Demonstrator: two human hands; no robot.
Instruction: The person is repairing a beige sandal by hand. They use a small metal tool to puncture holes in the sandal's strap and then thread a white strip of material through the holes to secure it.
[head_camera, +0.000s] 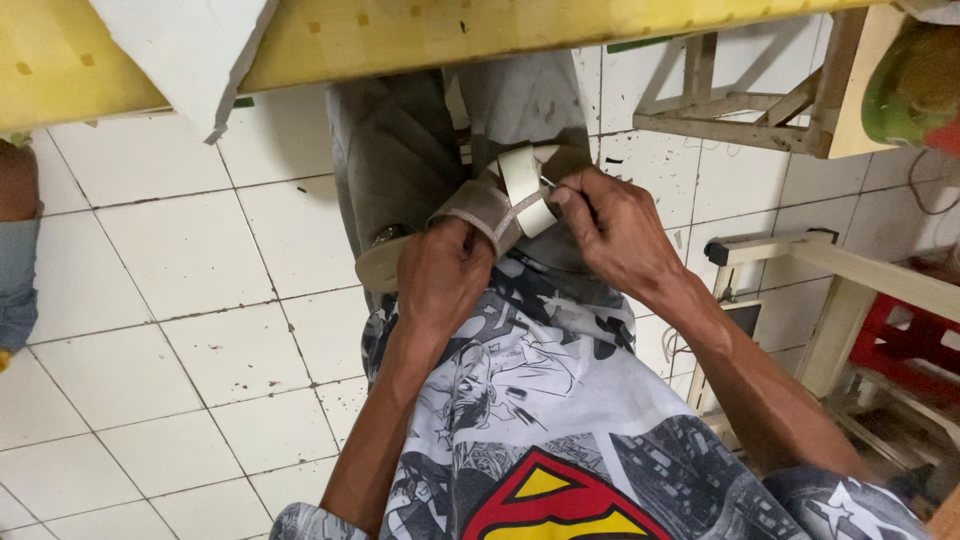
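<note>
My left hand (440, 275) grips a pale beige shoe piece (470, 212) that rests on my lap, its rounded sole end (378, 268) sticking out to the left. My right hand (615, 225) pinches a cream-white strap (525, 180) that loops up from the same piece, fingers closed at its edge. Both hands meet over my grey trousers (400, 140), just below the yellow table edge (420, 40).
A white sheet (190, 50) hangs off the yellow table. A wooden frame (740, 110) stands at the upper right, a wooden stand (850, 290) and red crate (905, 345) at the right. Another person's arm (18, 230) shows at the left edge. White floor tiles (170, 300) lie below.
</note>
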